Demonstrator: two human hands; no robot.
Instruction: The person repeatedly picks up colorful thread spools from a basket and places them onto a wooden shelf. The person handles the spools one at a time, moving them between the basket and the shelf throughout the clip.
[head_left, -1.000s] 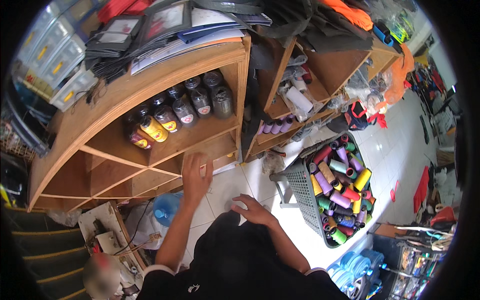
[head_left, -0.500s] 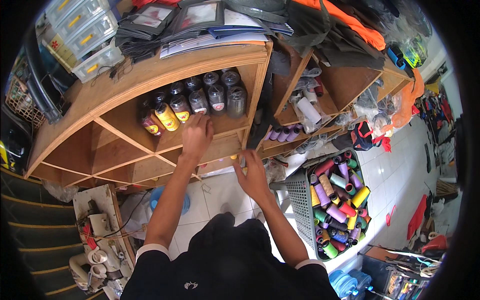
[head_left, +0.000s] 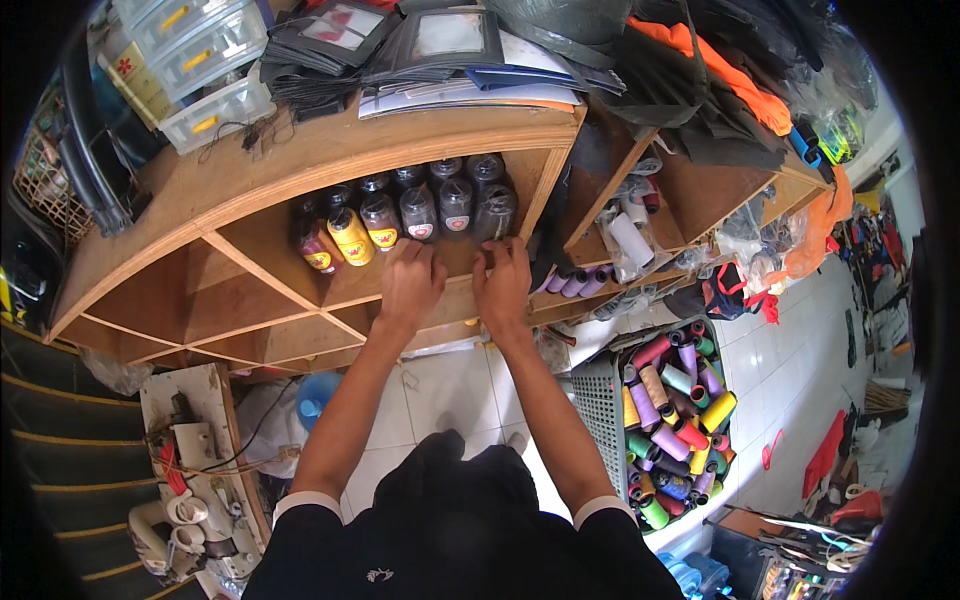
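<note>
Several dark glass jars (head_left: 457,207) stand upright in rows in the shelf's upper compartment. At the left end of the front row, a yellow-wrapped bottle (head_left: 350,237) stands beside a reddish labelled bottle (head_left: 318,250). My left hand (head_left: 412,288) lies at the compartment's front edge, just before the middle jars, its fingers bent together and nothing visible in them. At the base of the rightmost jar (head_left: 495,212) is my right hand (head_left: 504,283), its fingers curled in; I cannot tell whether they touch the glass.
The wooden shelf (head_left: 225,165) has more compartments below and to the right. Folders (head_left: 470,85) and clear drawers (head_left: 215,60) sit on top. A grey basket (head_left: 596,405) full of coloured thread cones stands on the floor at right, and a pale bench (head_left: 185,395) at left.
My right hand has risen from below the shelf edge to the rightmost jar's base. My left hand has moved slightly right and down, off the bottle it was near. The view has shifted slightly.
</note>
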